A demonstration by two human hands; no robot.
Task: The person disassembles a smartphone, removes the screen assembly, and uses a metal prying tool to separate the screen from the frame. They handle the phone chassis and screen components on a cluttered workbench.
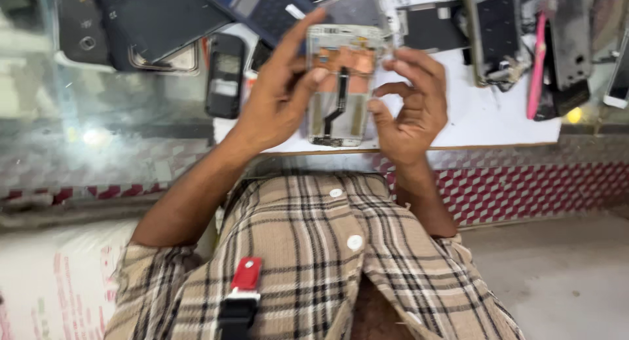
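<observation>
opened phone (pixel 341 84) partly behind hands, top-edge phone parts (pixel 164 19) cropped, blurred

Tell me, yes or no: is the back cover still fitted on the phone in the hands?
No: the opened phone shows its bare insides and a black ribbon cable between the left hand and right hand.

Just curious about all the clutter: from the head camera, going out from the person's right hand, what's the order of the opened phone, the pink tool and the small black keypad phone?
1. Opened phone, touching the right hand.
2. Pink tool, off to its right.
3. Small black keypad phone, beyond the left hand.
</observation>
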